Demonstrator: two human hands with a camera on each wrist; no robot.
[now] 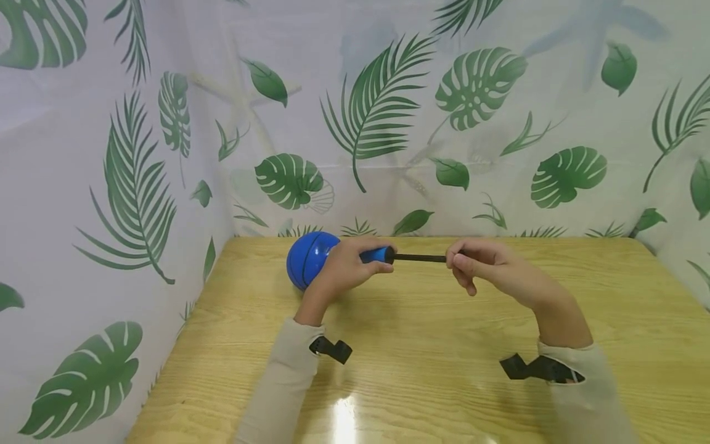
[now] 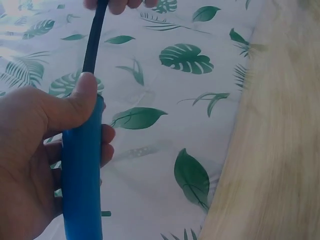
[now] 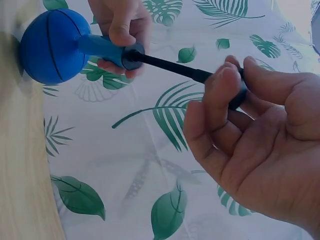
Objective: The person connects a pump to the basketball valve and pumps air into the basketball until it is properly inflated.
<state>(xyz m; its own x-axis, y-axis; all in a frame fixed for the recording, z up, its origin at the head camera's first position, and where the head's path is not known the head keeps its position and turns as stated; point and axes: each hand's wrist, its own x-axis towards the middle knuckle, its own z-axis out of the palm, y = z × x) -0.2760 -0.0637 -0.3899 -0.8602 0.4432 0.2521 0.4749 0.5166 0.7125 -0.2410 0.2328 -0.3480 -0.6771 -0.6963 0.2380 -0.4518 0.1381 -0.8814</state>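
My left hand [image 1: 349, 265] grips the blue barrel of a hand pump [image 2: 82, 175], thumb along its upper end. At the barrel's far end, a blue ball with black lines [image 3: 52, 46] meets the pump; any needle between them cannot be made out. A black plunger rod [image 1: 420, 258] stands drawn out of the barrel toward the right. Its dark handle end is pinched between the thumb and curled fingers of my right hand [image 3: 260, 135]. In the head view, this right hand [image 1: 499, 271] partly hides the handle. The pump lies roughly level across the two hands.
Beneath the hands is a light wood-grain table [image 1: 421, 345]. A white cloth with green leaf prints [image 1: 388, 111] hangs behind the table and along its left side. Black straps [image 1: 333, 349] circle both wrists over pale sleeves.
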